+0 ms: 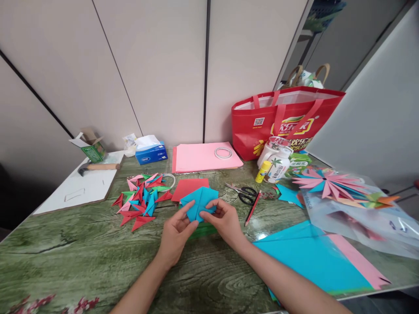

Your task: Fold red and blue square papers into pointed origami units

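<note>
A blue sheet of origami paper (201,198), creased and partly folded, is held up between my two hands over the table. My left hand (177,226) pinches its lower left edge between thumb and fingers. On the lower right side, my right hand (224,218) grips it with the thumb near the centre crease. Beneath the blue paper lies green paper (204,231), mostly covered. Just behind sits a stack of red paper (189,188). Left of my hands is a pile of folded paper pieces (142,198) in red, pink, blue and green.
Scissors (245,192), a red pencil (253,208) and a yellow glue stick (262,172) lie or stand to the right. Pink sheets (203,158) carry a tape roll (223,153). A red bag (252,126), blue tissue box (151,155) and hammer (101,166) are farther back.
</note>
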Tool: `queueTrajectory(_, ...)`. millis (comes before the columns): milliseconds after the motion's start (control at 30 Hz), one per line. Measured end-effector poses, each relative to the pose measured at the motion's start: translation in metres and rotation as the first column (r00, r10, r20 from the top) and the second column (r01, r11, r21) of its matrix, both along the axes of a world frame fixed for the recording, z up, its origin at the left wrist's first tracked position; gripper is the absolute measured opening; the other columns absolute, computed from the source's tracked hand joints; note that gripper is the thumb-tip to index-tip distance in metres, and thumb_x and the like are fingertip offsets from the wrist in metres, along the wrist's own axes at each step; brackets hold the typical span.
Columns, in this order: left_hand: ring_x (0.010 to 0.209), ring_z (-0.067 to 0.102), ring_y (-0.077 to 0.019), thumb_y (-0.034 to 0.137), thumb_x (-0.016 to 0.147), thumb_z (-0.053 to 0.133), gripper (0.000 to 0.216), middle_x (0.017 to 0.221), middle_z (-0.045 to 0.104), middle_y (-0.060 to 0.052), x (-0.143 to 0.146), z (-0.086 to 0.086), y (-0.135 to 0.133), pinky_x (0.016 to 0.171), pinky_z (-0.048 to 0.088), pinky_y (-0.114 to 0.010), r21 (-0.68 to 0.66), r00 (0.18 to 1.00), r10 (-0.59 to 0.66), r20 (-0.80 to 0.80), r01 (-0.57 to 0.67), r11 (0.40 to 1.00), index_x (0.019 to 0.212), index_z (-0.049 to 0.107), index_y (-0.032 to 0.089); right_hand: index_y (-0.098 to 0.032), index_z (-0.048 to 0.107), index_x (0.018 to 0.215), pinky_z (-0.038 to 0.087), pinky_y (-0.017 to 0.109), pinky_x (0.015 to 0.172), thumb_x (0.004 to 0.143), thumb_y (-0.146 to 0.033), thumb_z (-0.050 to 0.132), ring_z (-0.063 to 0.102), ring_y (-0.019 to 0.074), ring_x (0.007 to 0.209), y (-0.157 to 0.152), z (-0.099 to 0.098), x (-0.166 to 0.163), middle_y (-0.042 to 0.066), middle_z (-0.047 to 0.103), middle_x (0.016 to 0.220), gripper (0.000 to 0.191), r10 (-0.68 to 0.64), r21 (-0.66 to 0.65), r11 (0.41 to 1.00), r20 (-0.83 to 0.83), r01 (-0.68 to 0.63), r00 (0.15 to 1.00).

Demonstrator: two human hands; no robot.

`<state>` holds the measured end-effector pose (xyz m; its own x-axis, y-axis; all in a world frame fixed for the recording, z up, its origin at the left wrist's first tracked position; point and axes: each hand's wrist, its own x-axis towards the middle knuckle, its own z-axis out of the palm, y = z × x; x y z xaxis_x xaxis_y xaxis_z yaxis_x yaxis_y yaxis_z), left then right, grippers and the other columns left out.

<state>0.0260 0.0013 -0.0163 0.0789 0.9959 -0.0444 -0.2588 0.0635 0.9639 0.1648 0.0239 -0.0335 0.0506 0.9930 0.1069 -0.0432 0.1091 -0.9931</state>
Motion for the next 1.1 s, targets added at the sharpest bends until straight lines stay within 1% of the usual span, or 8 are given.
queueTrajectory(200,0.077,0.061,-0.0169,0.021,0.061,0.07,0.049,0.082,0.069,-0.005,0.0013,0.0007,-0.0002,0.077,0.047,-0.029,0.001,0.997,0.05,-0.063,-0.05,0.999,0.109,0.06,0.017,-0.017,0.052,0.068,0.045,0.023,0.047,0.058,-0.031,0.071,0.052,0.0114,0.049,-0.001,0.0013,-0.0013,-0.003,0.053,0.055,0.025,0.02,-0.039,0.999,-0.073,-0.023,0.997)
queueTrajectory(333,0.083,0.061,-0.0185,0.022,0.061,0.07,0.049,0.09,0.069,-0.007,0.0022,-0.0014,0.0001,0.079,0.046,-0.029,0.001,0.994,0.073,-0.083,-0.073,0.997,0.108,0.061,0.017,-0.017,0.052,0.067,0.043,0.022,0.044,0.057,-0.03,0.072,0.051,0.0105,0.046,-0.0012,0.0024,-0.0019,-0.005,0.051,0.052,0.026,0.01,-0.052,0.999,-0.078,-0.014,0.997)
queueTrajectory(400,0.085,0.061,-0.0184,0.022,0.06,0.07,0.048,0.092,0.068,-0.006,0.0027,-0.0026,0.0003,0.08,0.045,-0.029,-0.001,0.994,0.076,-0.074,-0.076,0.997,0.108,0.061,0.018,-0.017,0.051,0.068,0.042,0.021,0.043,0.058,-0.029,0.072,0.05,0.0102,0.045,-0.0014,0.0033,-0.002,-0.006,0.05,0.051,0.026,0.005,-0.051,0.999,-0.074,-0.009,0.997)
queueTrajectory(500,0.085,0.06,-0.0178,0.021,0.061,0.07,0.05,0.09,0.069,-0.006,0.0027,-0.0044,0.0003,0.079,0.045,-0.029,-0.011,0.997,0.065,-0.048,-0.066,0.998,0.109,0.06,0.019,-0.017,0.051,0.068,0.042,0.021,0.044,0.058,-0.029,0.071,0.049,0.0099,0.046,-0.0019,0.004,-0.0019,-0.005,0.05,0.052,0.025,0.007,-0.043,0.999,-0.07,-0.01,0.998)
queueTrajectory(700,0.073,0.06,-0.0145,0.024,0.067,0.066,0.048,0.08,0.068,-0.004,0.0023,-0.0052,-0.0006,0.068,0.048,-0.024,-0.052,0.997,0.038,0.063,-0.035,0.998,0.113,0.057,0.019,-0.017,0.051,0.067,0.042,0.021,0.044,0.059,-0.028,0.071,0.048,0.0098,0.047,-0.0017,0.0035,-0.0012,-0.005,0.049,0.052,0.024,0.0,-0.038,0.999,-0.064,-0.003,0.998)
queueTrajectory(833,0.085,0.061,-0.0197,0.026,0.067,0.066,0.046,0.093,0.068,-0.008,0.0035,-0.0028,-0.0003,0.074,0.048,-0.029,-0.077,0.99,0.024,0.137,-0.014,0.997,0.112,0.058,0.019,-0.017,0.051,0.067,0.042,0.021,0.044,0.058,-0.028,0.071,0.048,0.0098,0.047,-0.0015,0.0032,-0.0011,-0.005,0.049,0.053,0.025,0.0,-0.036,0.999,-0.073,-0.002,0.997)
queueTrajectory(1000,0.096,0.058,-0.0195,0.017,0.061,0.071,0.057,0.105,0.065,-0.007,0.0037,-0.0042,0.0009,0.086,0.044,-0.03,-0.045,0.994,-0.007,0.112,0.012,0.999,0.116,0.054,0.021,-0.017,0.051,0.067,0.044,0.023,0.045,0.058,-0.03,0.071,0.05,0.011,0.048,-0.0015,0.0032,-0.0013,-0.005,0.05,0.054,0.026,-0.004,-0.033,0.999,-0.064,0.002,0.998)
queueTrajectory(1100,0.097,0.058,-0.0191,0.017,0.064,0.069,0.057,0.106,0.065,-0.008,0.0033,-0.0057,0.0013,0.087,0.044,-0.031,-0.032,0.995,-0.027,0.096,0.03,0.999,0.118,0.051,0.02,-0.018,0.05,0.067,0.044,0.023,0.045,0.058,-0.031,0.071,0.051,0.0112,0.048,-0.0015,0.0032,-0.0013,-0.005,0.05,0.054,0.026,0.002,-0.031,1.0,-0.062,-0.004,0.998)
